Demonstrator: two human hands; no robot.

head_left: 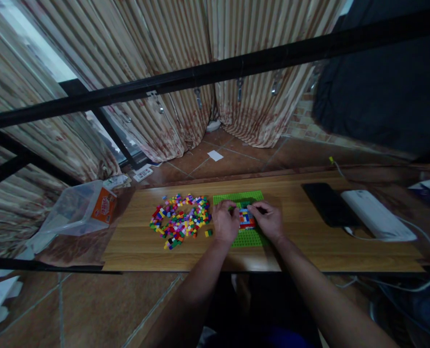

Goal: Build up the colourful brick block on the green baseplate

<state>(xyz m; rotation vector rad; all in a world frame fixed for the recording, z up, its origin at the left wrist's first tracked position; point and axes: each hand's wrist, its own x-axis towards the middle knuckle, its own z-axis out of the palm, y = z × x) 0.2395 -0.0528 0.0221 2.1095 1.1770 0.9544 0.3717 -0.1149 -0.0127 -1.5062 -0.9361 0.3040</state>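
Note:
A green studded baseplate (249,239) lies on the wooden board, with a small build of red, blue and other coloured toy bricks (246,220) on it. Dark green pieces show along the far side of that build. My left hand (225,223) rests over the plate's left part, its fingers curled in at the build's left edge. From the other side, my right hand (269,220) reaches in with thumb and forefinger pinched at the build's upper right corner. Whatever either hand's fingertips hold is too small or hidden.
Loose coloured toy bricks (182,220) are heaped left of the plate, with a small green-yellow piece (208,233) nearby. A black phone (329,205) and a white power bank (378,215) with a cable lie right. A clear plastic box (77,208) stands beyond the board's left end. A black bar (215,72) crosses ahead.

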